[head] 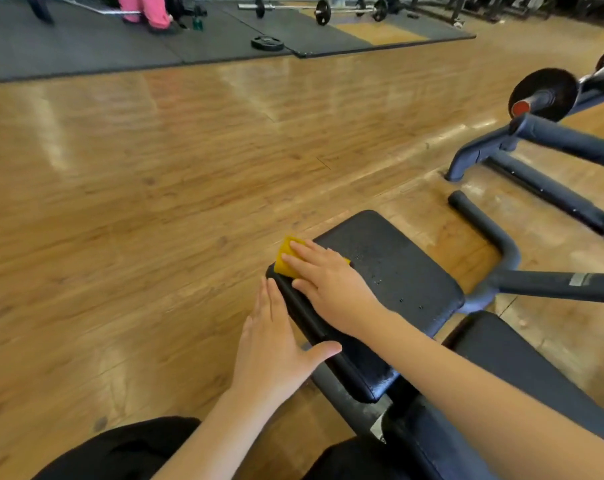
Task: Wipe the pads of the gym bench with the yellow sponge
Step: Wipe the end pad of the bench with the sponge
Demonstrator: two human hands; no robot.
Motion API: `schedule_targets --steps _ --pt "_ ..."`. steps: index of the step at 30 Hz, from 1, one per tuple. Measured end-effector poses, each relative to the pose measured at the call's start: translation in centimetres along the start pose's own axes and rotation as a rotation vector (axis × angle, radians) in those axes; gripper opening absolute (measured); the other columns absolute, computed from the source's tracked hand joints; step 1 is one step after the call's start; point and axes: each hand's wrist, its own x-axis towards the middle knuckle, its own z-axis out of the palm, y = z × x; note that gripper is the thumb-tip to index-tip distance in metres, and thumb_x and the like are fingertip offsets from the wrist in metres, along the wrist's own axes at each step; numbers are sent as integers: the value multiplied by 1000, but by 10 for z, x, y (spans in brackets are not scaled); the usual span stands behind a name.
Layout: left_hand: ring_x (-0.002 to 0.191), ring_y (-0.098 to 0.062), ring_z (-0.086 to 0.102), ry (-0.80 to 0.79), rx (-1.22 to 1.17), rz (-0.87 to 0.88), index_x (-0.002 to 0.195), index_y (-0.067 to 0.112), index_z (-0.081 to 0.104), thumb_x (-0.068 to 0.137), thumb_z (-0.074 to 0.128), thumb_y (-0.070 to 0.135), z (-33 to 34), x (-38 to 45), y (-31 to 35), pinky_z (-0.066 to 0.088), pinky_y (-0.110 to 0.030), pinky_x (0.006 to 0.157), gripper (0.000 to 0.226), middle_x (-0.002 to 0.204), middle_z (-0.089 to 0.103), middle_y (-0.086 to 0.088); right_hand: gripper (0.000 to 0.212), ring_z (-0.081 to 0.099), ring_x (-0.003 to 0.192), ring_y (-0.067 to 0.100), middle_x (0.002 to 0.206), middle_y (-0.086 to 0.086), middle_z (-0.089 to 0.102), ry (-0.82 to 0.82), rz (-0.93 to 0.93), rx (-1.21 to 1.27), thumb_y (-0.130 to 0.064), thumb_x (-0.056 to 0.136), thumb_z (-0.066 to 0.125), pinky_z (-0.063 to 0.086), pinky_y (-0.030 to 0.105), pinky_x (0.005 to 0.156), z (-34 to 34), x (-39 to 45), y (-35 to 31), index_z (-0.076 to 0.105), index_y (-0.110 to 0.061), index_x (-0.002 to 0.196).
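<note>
Since the right hand [331, 289] presses the yellow rectangular sponge [286, 256] flat-fingered at the black padded seat's [397, 268] left edge, it could slip off; left hand [276, 344] fingers straight, bracing that side.

My right hand [328, 285] presses the yellow sponge [286, 254] flat onto the left edge of the black seat pad [397, 268]; my left hand [276, 344], fingers straight, rests against the pad's side, above the wooden floor [155, 202]
</note>
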Motion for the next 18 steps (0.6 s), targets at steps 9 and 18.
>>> schedule_targets --steps 9,18 --pt "141 -12 -17 -26 -5 84 139 16 -30 67 51 76 -2 5 -9 5 -35 115 123 132 -42 8 43 32 136 18 149 0 31 126 364 80 -5 93 45 18 17 106 -45 10 113 44 -17 135" --pt "141 -13 -17 -25 49 57 141 13 -27 65 49 77 0 8 -7 9 -38 117 125 147 -34 0 43 21 140 14 151 -4 29 54 139 115 -12 93 47 10 24 113 -13 8 41 42 -21 135"
